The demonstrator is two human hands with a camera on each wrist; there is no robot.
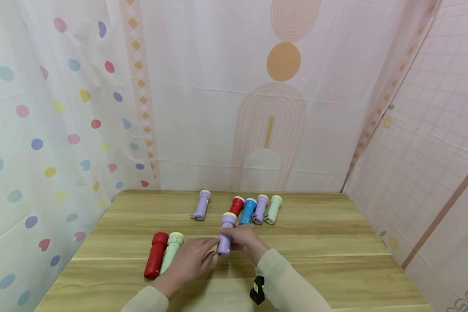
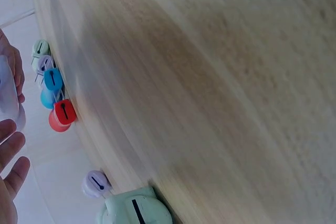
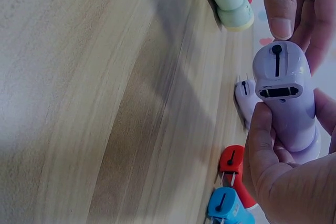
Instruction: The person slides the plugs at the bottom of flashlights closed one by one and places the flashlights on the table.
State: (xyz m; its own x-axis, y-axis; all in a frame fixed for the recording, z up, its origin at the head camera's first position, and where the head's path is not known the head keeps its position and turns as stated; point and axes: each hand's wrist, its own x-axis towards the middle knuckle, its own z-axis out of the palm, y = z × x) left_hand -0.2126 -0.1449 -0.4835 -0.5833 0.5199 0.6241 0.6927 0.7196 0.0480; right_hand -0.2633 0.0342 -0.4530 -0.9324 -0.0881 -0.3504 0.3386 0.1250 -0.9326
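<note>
The right hand (image 1: 245,239) grips a lilac flashlight (image 1: 224,246) above the wooden table (image 1: 320,242), at six o'clock from the head view's centre; the left hand (image 1: 191,256), fingers loosely extended, meets its tail end. Around it lie a second lilac flashlight (image 1: 202,206) at eleven o'clock, four flashlights (image 1: 248,210) toward one to two, and red (image 1: 155,255) and mint flashlights (image 1: 172,248) between eight and nine.

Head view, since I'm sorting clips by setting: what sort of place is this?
Probably an indoor, makeshift filming booth: patterned curtains hang on three sides of a wood-grain table, where the right hand holds a purple flashlight among others.
</note>
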